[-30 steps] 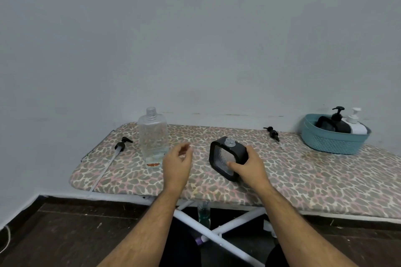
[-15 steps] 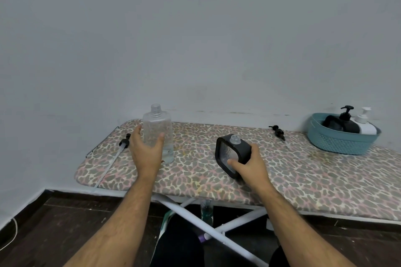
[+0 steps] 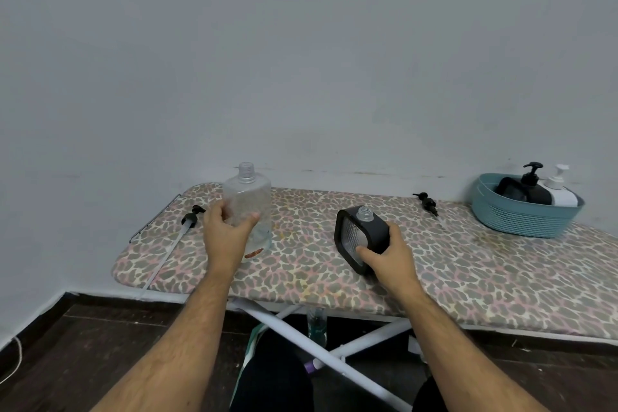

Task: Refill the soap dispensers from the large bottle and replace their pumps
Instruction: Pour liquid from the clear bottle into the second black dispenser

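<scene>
1. The large clear bottle [image 3: 248,207] is gripped by the left hand [image 3: 227,234], thumb and fingers curled round its body; it stands uncapped on the ironing board [image 3: 468,271].
2. Right of the bottle, the black square dispenser [image 3: 363,237] is held tilted by the right hand [image 3: 388,257], fingers wrapped round its lower corner, its neck open.
3. A long-tubed pump [image 3: 187,221] lies left of the bottle.
4. A small pump [image 3: 426,201] lies well right of the bottle.
5. Farther right, two pumped bottles are held in a teal basket [image 3: 525,221].

No text, label or brand can be read on any bottle or dispenser.
</scene>
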Motion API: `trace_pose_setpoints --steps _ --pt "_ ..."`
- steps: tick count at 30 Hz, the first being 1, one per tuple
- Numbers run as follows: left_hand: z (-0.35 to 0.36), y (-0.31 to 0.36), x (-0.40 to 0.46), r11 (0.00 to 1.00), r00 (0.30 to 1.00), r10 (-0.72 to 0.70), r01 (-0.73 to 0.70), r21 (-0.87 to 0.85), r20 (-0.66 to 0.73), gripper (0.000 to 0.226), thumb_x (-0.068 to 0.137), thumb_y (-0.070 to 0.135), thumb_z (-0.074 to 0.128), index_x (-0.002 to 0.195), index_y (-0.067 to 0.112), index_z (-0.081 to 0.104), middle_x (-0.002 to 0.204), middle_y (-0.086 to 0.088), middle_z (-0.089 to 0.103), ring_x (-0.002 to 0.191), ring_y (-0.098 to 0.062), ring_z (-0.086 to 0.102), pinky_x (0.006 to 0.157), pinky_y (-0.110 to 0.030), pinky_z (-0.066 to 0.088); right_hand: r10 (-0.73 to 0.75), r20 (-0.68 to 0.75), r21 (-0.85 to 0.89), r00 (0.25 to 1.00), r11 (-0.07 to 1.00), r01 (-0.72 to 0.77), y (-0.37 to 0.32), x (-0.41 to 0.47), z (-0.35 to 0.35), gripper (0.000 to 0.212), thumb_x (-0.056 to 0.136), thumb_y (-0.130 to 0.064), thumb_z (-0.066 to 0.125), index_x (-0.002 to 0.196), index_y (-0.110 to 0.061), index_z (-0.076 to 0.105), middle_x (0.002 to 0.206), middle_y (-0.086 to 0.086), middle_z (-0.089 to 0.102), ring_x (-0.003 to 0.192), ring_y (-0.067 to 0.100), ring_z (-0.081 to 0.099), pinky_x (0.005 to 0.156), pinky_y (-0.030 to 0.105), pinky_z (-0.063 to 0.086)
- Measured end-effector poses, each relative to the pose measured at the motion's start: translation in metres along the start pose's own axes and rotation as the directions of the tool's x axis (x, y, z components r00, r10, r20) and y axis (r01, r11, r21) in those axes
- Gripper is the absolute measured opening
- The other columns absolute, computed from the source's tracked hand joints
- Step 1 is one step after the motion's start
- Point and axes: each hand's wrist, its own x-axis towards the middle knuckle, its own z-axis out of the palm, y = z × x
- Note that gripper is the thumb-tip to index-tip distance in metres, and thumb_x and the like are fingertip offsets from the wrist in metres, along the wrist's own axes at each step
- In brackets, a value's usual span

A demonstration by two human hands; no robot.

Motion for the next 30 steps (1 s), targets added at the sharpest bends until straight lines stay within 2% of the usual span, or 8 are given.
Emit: trace_pose_setpoints --steps 5,8,13,18,22,25,28,30 --pt "0.006 0.006 -0.007 0.997 0.999 0.001 0.003 -0.082 0.05 0.069 0.073 0.034 0.085 0.128 0.025 0.044 0.127 0.005 0.055 0.108 -0.01 0.056 0.088 -0.028 0.049 -0.007 -0.025 -0.034 1.0 0.999 0.006 -0.003 -0.001 -0.003 0.054 0.077 -0.022 0.079 0.119 -0.033 0.048 0.101 -0.016 0.065 0.084 -0.003 0.064 0.059 0.013 0.05" --pt "0.01 0.01 -0.008 0.995 0.995 0.026 -0.016 -0.099 0.097 0.065 0.074 0.032 0.085 0.124 0.033 0.044 0.13 0.002 0.059 0.111 -0.012 0.06 0.091 -0.03 0.05 -0.011 -0.036 -0.038 0.999 0.999 0.01 -0.002 -0.002 -0.006 0.055 0.077 -0.021 0.08 0.117 -0.036 0.046 0.103 -0.018 0.064 0.087 -0.002 0.064 0.061 0.013 0.05" --pt "0.016 0.023 -0.009 0.996 0.98 0.068 -0.054 -0.075 0.186 0.066 0.071 0.035 0.087 0.123 0.036 0.046 0.124 0.007 0.062 0.101 -0.004 0.061 0.078 -0.021 0.048 -0.021 -0.051 -0.032 0.998 0.999 0.019 -0.003 -0.002 -0.009 0.057 0.078 -0.021 0.08 0.12 -0.036 0.046 0.106 -0.018 0.062 0.09 -0.001 0.063 0.063 0.012 0.051" --pt "0.021 0.037 -0.008 0.993 0.95 0.115 -0.117 -0.011 0.29 0.071 0.065 0.042 0.088 0.126 0.036 0.051 0.116 0.01 0.064 0.099 0.0 0.063 0.074 -0.021 0.051 -0.034 -0.057 -0.041 0.998 0.999 0.031 -0.003 -0.002 -0.006 0.06 0.079 -0.022 0.08 0.125 -0.035 0.044 0.107 -0.018 0.062 0.091 -0.001 0.063 0.067 0.014 0.053" --pt "0.021 0.045 -0.005 0.977 0.916 0.148 -0.194 0.091 0.373 0.071 0.064 0.048 0.087 0.125 0.044 0.05 0.105 0.021 0.063 0.09 0.01 0.062 0.069 -0.015 0.048 -0.042 -0.048 -0.061 0.998 0.997 0.039 -0.003 -0.002 -0.003 0.066 0.079 -0.023 0.079 0.133 -0.032 0.042 0.108 -0.015 0.062 0.093 0.003 0.063 0.076 0.025 0.058" --pt "0.02 0.051 -0.003 0.95 0.893 0.184 -0.269 0.157 0.411 0.068 0.064 0.052 0.085 0.123 0.048 0.05 0.096 0.032 0.058 0.084 0.018 0.06 0.064 -0.009 0.044 -0.039 -0.043 -0.071 0.998 0.997 0.036 -0.004 -0.001 -0.002 0.065 0.078 -0.024 0.079 0.131 -0.032 0.042 0.104 -0.02 0.061 0.09 0.0 0.063 0.07 0.021 0.056" --pt "0.021 0.058 0.0 0.92 0.867 0.212 -0.333 0.207 0.452 0.072 0.062 0.055 0.084 0.125 0.048 0.051 0.097 0.029 0.059 0.084 0.015 0.06 0.066 -0.01 0.044 -0.034 -0.044 -0.076 0.998 0.997 0.031 -0.005 0.0 -0.002 0.065 0.078 -0.025 0.079 0.131 -0.032 0.043 0.102 -0.021 0.061 0.089 -0.001 0.063 0.067 0.019 0.055" --pt "0.021 0.062 0.003 0.893 0.838 0.227 -0.382 0.237 0.496 0.072 0.062 0.054 0.084 0.125 0.047 0.051 0.095 0.028 0.06 0.084 0.013 0.06 0.067 -0.013 0.047 -0.033 -0.049 -0.084 0.998 0.996 0.029 -0.005 -0.001 -0.002 0.066 0.078 -0.025 0.079 0.133 -0.031 0.042 0.104 -0.017 0.062 0.089 0.002 0.064 0.071 0.025 0.058"
